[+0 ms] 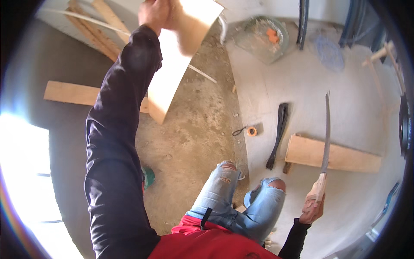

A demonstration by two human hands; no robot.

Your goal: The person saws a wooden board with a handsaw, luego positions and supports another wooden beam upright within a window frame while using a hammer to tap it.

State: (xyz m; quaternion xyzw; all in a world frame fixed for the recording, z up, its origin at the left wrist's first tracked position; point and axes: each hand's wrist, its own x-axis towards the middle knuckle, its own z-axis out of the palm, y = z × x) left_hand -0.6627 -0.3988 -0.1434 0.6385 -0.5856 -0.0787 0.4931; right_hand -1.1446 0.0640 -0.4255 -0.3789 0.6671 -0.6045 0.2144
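Observation:
My left hand (pixel 153 15) is raised at the top, fingers closed on a pale wooden board (pixel 168 77) that slants down toward the middle. My right hand (pixel 311 211) grips the wooden handle of a hand saw (pixel 326 134), its long blade pointing up over a short plank (pixel 353 155) lying on the floor at the right. Another plank (pixel 69 91) lies crosswise behind the board, partly hidden by my left arm.
Long wood pieces (pixel 92 30) lean at upper left. An orange tape measure (pixel 252 131) and black bundled strap (pixel 279 129) lie on the floor (pixel 189 142). A cloudy plastic container (pixel 254 39), dark pipes (pixel 302 21) and wooden frame (pixel 379 54) stand behind. A green container (pixel 148 177) is near my left.

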